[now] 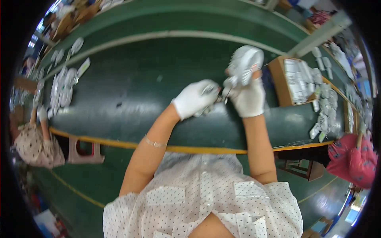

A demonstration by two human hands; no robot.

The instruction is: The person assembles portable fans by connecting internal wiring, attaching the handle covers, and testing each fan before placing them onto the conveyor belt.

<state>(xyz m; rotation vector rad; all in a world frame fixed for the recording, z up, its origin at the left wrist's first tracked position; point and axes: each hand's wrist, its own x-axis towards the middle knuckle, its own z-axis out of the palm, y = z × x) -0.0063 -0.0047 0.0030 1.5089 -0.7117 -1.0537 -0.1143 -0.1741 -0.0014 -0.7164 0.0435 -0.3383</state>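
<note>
Both hands gripped, the right hand [251,99] a seemingly light, stiff fan [247,63] best held low, the left hand [194,99] a blurred part [219,97].

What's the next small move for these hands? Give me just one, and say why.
Probably ease the left hand slightly closer to the right hand. The right hand holds a rounded white-and-grey item, the left hand's curled fingers are close beside it, and a small dark piece shows between the hands, too blurred to identify.
</note>
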